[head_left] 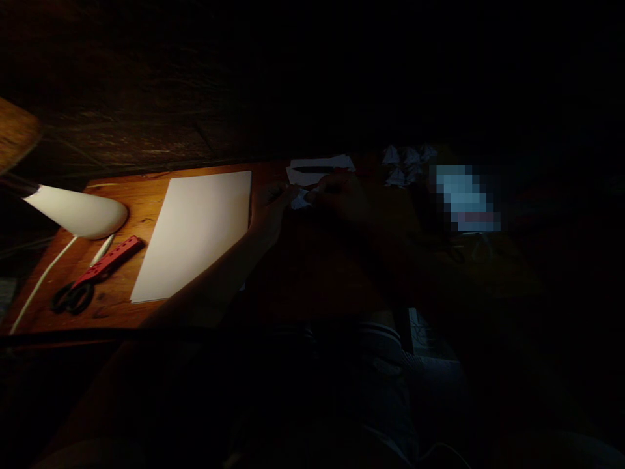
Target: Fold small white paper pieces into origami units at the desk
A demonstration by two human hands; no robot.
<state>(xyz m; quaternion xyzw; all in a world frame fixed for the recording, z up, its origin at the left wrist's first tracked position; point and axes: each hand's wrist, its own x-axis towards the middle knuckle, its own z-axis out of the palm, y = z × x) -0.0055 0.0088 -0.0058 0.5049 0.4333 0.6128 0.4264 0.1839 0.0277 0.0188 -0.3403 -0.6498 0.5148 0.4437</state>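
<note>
Both hands meet over the middle of a dim wooden table. Between them is a small folded piece of white paper (301, 198). My left hand (270, 203) pinches it from the left, and my right hand (342, 194) has its fingers closed on its right side. Shadow hides most of the right hand's detail. Just beyond the hands lie white paper pieces (319, 163) with a dark, slim object (311, 169) on top. A large stack of white paper (200, 228) lies left of my left hand, under the forearm.
A white lamp (81, 210) with its cord stands at the far left. Near it lie scissors (81, 296) with black handles and a red sheath (114, 259). Several folded paper shapes (403, 166) sit at the back right, beside a blurred-out bright screen (463, 195).
</note>
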